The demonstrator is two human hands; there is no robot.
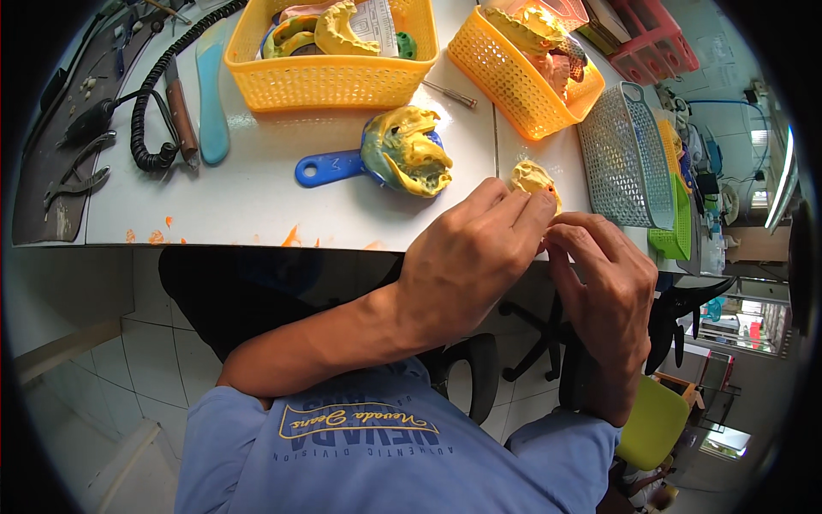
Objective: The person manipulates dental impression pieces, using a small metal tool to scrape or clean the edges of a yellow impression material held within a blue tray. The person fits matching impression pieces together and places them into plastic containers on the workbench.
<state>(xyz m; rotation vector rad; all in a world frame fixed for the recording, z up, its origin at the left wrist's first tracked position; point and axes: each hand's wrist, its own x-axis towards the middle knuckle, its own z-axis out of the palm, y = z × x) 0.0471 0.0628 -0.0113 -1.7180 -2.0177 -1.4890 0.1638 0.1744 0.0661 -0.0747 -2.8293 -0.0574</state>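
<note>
My left hand (475, 248) is closed with its fingertips on a small cream-yellow dental cast piece (531, 176) at the table's front edge. Just to the right, my right hand (604, 278) is pinched close against the same piece. Whatever lies between its fingertips is hidden. Left of the hands rests a blue dental impression tray (330, 167), its bowl filled with yellow and greenish impression material (407, 154). Its handle points left. Neither hand touches the tray.
Two yellow baskets (334, 92) (505, 94) with dental impressions stand behind. A small screwdriver (451, 94) lies between them. Grey (625, 158) and green (675, 223) baskets stand right. At left lie a light-blue spatula (212, 103), wooden-handled knife (181, 120), pliers (79, 171) and coiled cable (141, 120).
</note>
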